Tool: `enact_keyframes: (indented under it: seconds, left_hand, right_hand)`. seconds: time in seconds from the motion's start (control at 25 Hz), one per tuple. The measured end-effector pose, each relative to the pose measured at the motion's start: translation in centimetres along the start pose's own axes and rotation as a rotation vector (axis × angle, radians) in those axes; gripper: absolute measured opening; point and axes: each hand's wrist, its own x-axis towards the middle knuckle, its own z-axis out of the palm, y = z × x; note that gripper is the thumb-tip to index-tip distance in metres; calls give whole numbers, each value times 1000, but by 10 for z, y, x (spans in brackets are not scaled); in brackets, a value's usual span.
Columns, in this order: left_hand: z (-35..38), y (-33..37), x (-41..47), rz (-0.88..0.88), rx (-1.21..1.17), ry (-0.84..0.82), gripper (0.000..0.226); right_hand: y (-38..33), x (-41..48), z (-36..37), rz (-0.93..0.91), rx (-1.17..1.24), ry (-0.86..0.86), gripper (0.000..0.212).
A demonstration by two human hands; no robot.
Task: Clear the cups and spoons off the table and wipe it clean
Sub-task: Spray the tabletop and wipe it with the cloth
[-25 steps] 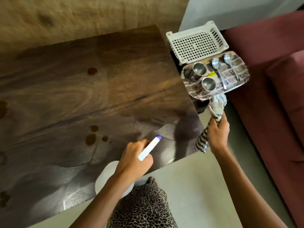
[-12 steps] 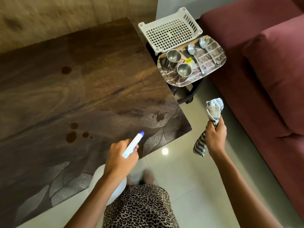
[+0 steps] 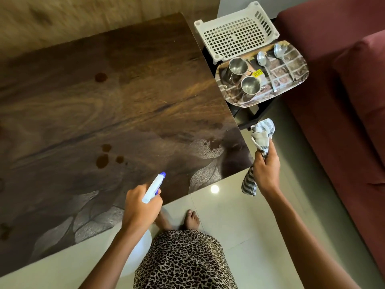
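Left hand (image 3: 141,207): fingers curled tight round the neck of a spray bottle (image 3: 153,188). Its blue nozzle points out over the near edge of the table (image 3: 125,101).

Right hand (image 3: 266,170): fingers clenched on a striped cloth (image 3: 261,134), bunched above the fist with a tail hanging below. It is held just off the table's near right corner, over the floor, not touching the wood.

Table: a cluster of dark stains (image 3: 102,160) just beyond the nozzle, and a wet patch (image 3: 210,144) near the right corner.

Two steel cups (image 3: 250,84) stand upright and two spoons (image 3: 264,65) lie on a tray (image 3: 233,97) beside the table's right edge. A white basket (image 3: 235,36) sits just behind the tray, a sofa (image 3: 333,90) to its right.
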Motion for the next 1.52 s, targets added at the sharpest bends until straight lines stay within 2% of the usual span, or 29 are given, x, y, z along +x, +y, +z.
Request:
enact_keyframes:
  seconds: [0.24, 0.36, 0.44, 0.52, 0.64, 0.68, 0.76, 0.84, 0.92, 1.0, 1.12, 1.24, 1.32, 1.4, 1.48, 1.52]
  left_hand:
    - [-9, -3, -1, -2, -27, 65, 26]
    - [-28, 5, 5, 60, -103, 139, 17]
    - [-42, 11, 14, 160, -207, 175, 13]
    - [-50, 15, 25, 243, -284, 248, 20]
    - [-49, 17, 47, 315, -354, 387, 28]
    - [-45, 17, 56, 322, -373, 429, 39]
    - [-39, 13, 72, 306, -416, 484, 53]
    - [-33, 14, 80, 296, -437, 527, 54]
    - [-28, 15, 80, 376, -448, 556, 49]
    - [-25, 14, 80, 438, -484, 543, 46]
    - [-25, 3, 84, 422, -531, 515, 44]
    - [-22, -3, 89, 462, -541, 533, 44]
    - [-19, -4, 90, 477, -549, 550, 44]
    - [-18, -4, 91, 472, -543, 550, 45]
    - [-17, -4, 90, 456, -541, 524, 45]
    - [-18, -2, 88, 447, -546, 509, 45]
  right_hand:
    - [-8, 10, 12, -67, -16, -59, 53]
    - [-7, 27, 17, -75, -75, -82, 47]
    - [-4, 44, 30, -61, -181, -102, 48]
    - [-2, 58, 57, -34, -336, -174, 53]
    - [-6, 56, 109, 86, -719, -222, 64]
    - [-6, 51, 122, 52, -801, -211, 65]
    - [-4, 28, 134, -160, -899, -248, 65]
    - [14, -5, 126, -429, -973, -382, 64]
    - [42, -31, 101, -570, -1014, -432, 64]
    - [55, -24, 75, -491, -992, -384, 65]
    - [38, 27, 77, -223, -926, -259, 69]
    - [4, 64, 117, -172, -907, -233, 63]
    - [-2, 47, 136, -295, -938, -310, 60]
    - [9, 2, 138, -499, -989, -411, 60]
    - [36, -41, 119, -652, -1015, -478, 62]
    - [49, -50, 104, -666, -1014, -487, 62]
